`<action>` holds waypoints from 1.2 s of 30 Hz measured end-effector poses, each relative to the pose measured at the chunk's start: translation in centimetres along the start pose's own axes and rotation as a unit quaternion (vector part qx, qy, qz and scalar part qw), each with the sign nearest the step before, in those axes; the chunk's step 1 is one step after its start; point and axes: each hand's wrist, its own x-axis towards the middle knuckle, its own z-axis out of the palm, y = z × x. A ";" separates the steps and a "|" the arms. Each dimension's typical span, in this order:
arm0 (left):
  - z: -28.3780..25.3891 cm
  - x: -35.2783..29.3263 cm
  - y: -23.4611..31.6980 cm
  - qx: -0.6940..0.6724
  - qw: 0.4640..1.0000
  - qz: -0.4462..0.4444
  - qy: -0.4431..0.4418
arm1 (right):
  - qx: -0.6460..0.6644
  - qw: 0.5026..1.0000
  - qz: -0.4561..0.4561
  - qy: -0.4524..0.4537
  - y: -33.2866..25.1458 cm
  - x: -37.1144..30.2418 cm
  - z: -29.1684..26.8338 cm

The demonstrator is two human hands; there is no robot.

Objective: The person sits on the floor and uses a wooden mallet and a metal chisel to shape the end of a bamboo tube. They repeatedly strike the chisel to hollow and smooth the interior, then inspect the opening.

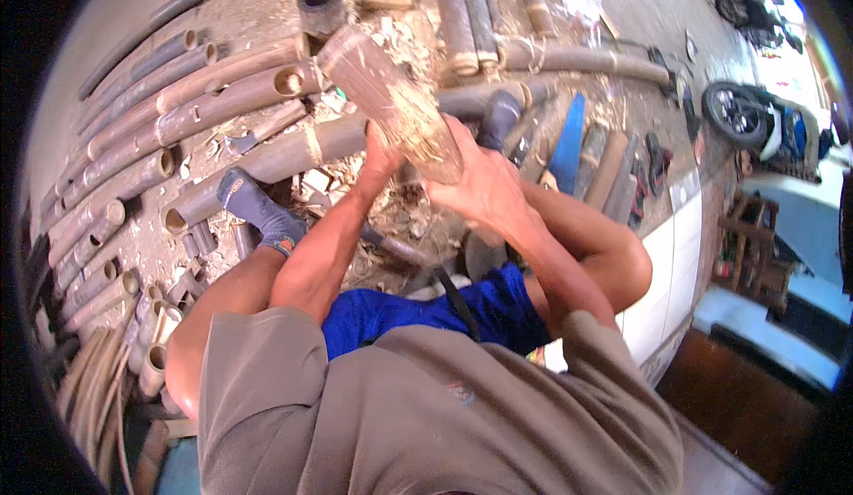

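Observation:
A thick brown wooden block [378,82] is raised in front of me, slanting from upper left to lower right. Its near half is battered, with pale, frayed fibres showing. My right hand [484,188] is closed round its near right side. Against its left edge, my left hand [384,153] is closed too, with most of its fingers hidden behind the wood. Below the hands, a long brown bamboo pole [342,138] lies across the ground, with my socked feet close to it.
Many bamboo lengths [231,104] lie on the left, and more poles [458,19] at the far side. An upright bamboo piece [321,6] stands beyond the block. A blue saw blade [567,144] lies at right, near hand tools [656,162]. Wood chips litter the floor. A motorcycle [755,126] stands farther right.

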 end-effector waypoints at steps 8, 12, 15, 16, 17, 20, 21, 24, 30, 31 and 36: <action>1.1 -2.4 0.1 -0.096 0.994 -0.051 -0.014 | 0.069 0.997 -0.015 0.040 1.5 -2.9 3.1; 1.3 -2.1 0.2 -0.284 0.946 -0.157 -0.022 | 0.126 0.989 -0.012 0.082 1.4 -3.7 4.2; 1.7 -2.3 1.7 -0.265 0.956 -0.129 -0.003 | 0.103 0.993 0.051 0.030 2.3 -2.9 4.2; 2.1 -2.0 2.3 -0.162 0.984 -0.071 0.015 | 0.113 0.992 0.036 0.047 2.1 -2.5 3.5; 2.5 -1.9 3.3 -0.054 0.997 -0.019 0.048 | 0.125 0.990 0.032 0.052 2.0 -3.2 3.2; 0.6 4.2 4.9 0.085 0.981 -0.044 0.168 | 0.190 0.977 0.022 0.090 1.7 -3.4 2.5; -0.3 5.4 5.3 0.098 0.963 -0.113 0.224 | 0.215 0.970 0.011 0.111 2.0 -3.5 2.3; -0.3 6.0 7.4 0.087 0.980 -0.080 0.163 | 0.228 0.965 0.002 0.125 3.4 -3.2 1.4; -0.5 4.9 7.0 0.127 0.978 -0.128 0.101 | 0.293 0.949 0.027 0.111 3.5 -2.6 0.1; -0.5 4.7 6.8 0.144 0.975 -0.136 0.100 | 0.296 0.948 0.027 0.110 3.6 -2.6 0.1; -0.8 4.6 6.2 0.132 0.975 -0.149 0.095 | 0.272 0.955 0.012 0.122 3.3 -2.3 -0.3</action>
